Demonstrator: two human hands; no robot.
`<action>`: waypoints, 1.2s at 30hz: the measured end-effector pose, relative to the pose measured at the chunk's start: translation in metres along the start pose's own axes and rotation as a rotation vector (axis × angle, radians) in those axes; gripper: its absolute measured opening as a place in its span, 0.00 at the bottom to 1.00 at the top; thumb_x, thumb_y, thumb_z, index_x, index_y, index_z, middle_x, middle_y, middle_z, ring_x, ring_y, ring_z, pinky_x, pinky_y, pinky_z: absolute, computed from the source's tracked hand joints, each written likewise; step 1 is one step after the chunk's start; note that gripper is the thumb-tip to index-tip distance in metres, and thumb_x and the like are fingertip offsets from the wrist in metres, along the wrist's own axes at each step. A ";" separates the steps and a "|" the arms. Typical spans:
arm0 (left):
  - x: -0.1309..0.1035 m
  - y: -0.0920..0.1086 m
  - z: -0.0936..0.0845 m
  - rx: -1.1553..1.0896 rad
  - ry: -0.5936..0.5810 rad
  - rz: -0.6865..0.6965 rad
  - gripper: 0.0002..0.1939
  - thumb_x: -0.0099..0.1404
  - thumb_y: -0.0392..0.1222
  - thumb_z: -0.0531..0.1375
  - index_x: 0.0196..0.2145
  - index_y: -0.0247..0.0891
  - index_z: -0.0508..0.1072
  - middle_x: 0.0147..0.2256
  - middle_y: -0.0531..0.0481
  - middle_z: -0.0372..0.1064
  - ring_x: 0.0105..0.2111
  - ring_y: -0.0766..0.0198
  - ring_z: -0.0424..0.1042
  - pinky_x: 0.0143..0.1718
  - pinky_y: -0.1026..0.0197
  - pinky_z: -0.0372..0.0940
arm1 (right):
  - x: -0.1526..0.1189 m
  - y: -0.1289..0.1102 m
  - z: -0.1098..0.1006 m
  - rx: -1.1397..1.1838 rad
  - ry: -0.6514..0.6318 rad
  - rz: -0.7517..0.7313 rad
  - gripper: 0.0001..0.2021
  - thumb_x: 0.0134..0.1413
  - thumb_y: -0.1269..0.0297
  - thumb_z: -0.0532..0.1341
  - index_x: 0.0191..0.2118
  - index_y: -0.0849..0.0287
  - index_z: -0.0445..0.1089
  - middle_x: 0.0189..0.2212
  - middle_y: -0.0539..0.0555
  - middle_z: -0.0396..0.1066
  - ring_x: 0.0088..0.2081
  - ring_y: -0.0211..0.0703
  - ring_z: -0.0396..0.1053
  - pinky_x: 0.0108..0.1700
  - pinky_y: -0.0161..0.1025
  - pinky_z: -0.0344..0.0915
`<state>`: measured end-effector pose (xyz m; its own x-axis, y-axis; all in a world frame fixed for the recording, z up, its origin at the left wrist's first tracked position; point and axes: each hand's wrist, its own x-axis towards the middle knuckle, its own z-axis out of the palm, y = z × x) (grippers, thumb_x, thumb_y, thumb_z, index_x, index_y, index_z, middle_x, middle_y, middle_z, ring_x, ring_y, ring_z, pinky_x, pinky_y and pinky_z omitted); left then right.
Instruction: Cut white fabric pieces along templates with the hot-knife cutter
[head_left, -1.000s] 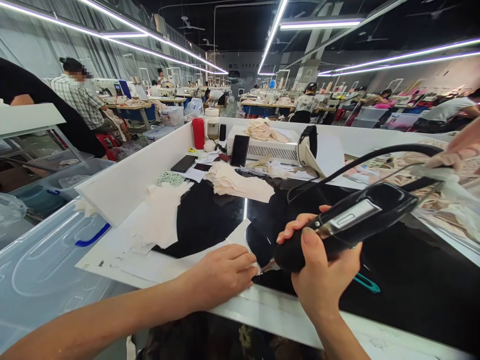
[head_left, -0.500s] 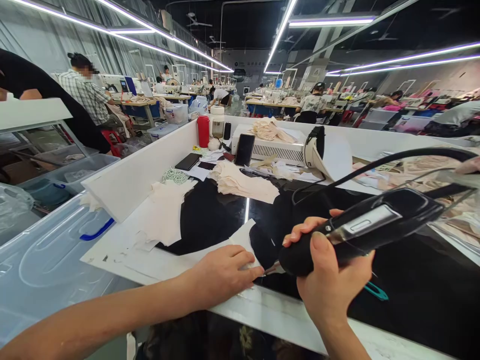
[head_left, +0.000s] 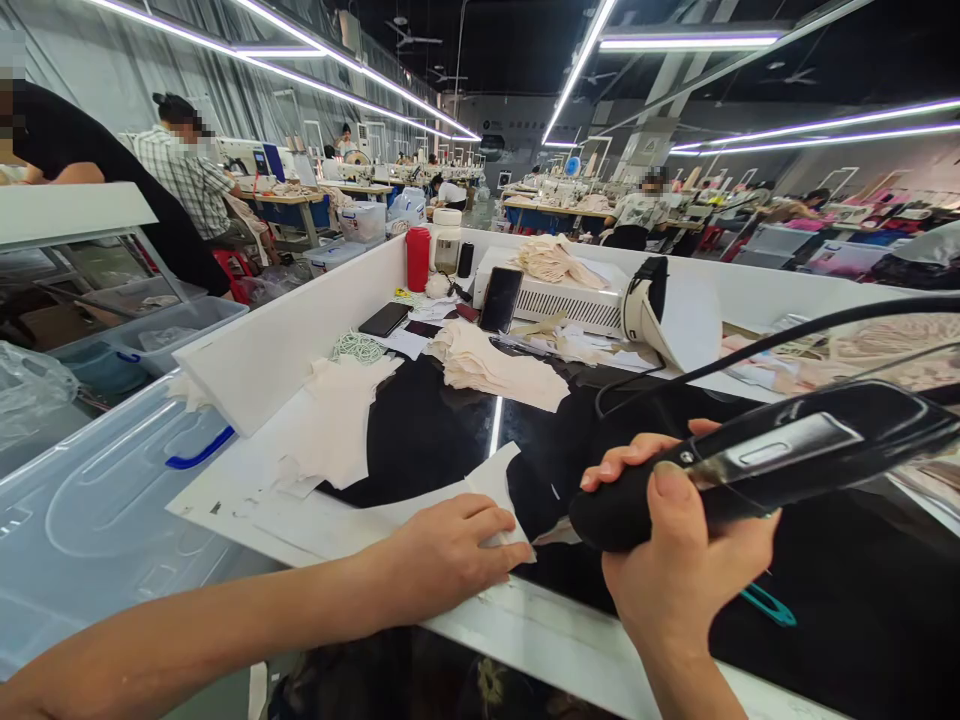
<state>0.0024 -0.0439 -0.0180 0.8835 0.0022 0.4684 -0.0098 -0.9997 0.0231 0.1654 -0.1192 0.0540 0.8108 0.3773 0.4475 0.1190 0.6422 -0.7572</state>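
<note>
Where the left hand (head_left: 450,560) rests: on a pale fabric piece (head_left: 491,485) near the front edge of the table, fingers bent over it; whether they pinch it or only press it down, I cannot tell.
Right hand (head_left: 690,565): clasped firmly around a black handheld device (head_left: 787,470), thumb on top, the rounded end pointing toward the left hand but apart from it.
Teal object (head_left: 770,606): lying just right of the right wrist, on the black surface (head_left: 420,435).
Clear plastic bin (head_left: 112,520): left of the table, with a blue handle (head_left: 201,450).
Black cable (head_left: 855,314): arching above the device.
Loose cloth (head_left: 334,415): spread at the left, on the white margin and the black surface.
Fabric stack (head_left: 499,365): in the middle, beyond the left hand.
Phones: one flat (head_left: 385,319), another propped upright (head_left: 501,300).
Vented white box (head_left: 555,303): behind them, crumpled fabric (head_left: 551,260) on top.
Red cup (head_left: 418,260): upright beside a jar (head_left: 447,243).
Checked shirt (head_left: 180,180): on a person seated beyond the partition (head_left: 277,355).
Strip lights (head_left: 690,41): overhead.
</note>
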 end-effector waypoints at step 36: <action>-0.004 0.013 0.002 -0.050 -0.030 -0.136 0.17 0.71 0.45 0.66 0.55 0.40 0.74 0.51 0.38 0.69 0.55 0.51 0.69 0.58 0.52 0.67 | 0.002 0.016 0.008 -0.060 -0.071 0.025 0.23 0.52 0.61 0.73 0.50 0.54 0.66 0.30 0.45 0.72 0.25 0.38 0.70 0.26 0.39 0.74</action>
<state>-0.0001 -0.0571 -0.0216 0.8917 0.1364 0.4316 0.0888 -0.9877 0.1287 0.1641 -0.1029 0.0462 0.7715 0.4404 0.4592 0.1355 0.5915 -0.7949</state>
